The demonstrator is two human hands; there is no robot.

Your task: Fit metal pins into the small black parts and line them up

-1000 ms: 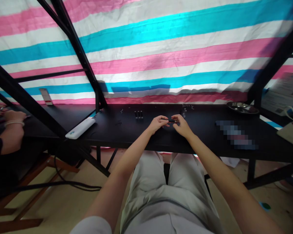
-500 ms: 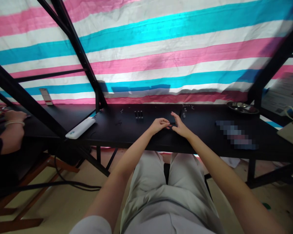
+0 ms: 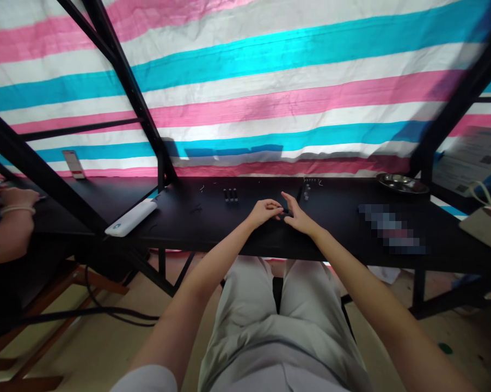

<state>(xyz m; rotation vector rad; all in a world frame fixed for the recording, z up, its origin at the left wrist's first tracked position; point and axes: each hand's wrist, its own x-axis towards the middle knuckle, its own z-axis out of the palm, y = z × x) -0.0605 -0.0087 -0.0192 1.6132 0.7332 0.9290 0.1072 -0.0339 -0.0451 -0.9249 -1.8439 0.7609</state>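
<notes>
My left hand (image 3: 264, 213) is closed above the black table, fingertips pinched on a small dark stick-like piece (image 3: 286, 210). The piece's far end points towards my right hand (image 3: 299, 216), whose fingers are stretched and apart from the thumb. Whether the right hand touches the piece is too small to tell. Left of my hands, several short dark cylinders with light ends (image 3: 231, 195) stand in a row. Beyond the right hand lie small greyish pieces (image 3: 307, 192) and a row of tiny white bits (image 3: 312, 180).
A shiny metal dish (image 3: 403, 184) stands at the back right, with a blurred patterned packet (image 3: 392, 228) nearer. At left are a long white case (image 3: 131, 218), a slanted black frame (image 3: 125, 81) and another person's hand (image 3: 19, 198). A striped sheet (image 3: 270, 98) hangs behind.
The view has shifted slightly. My hands stay close together at nearly the same spot, the right index finger still raised, the left still gripping the dark piece.
</notes>
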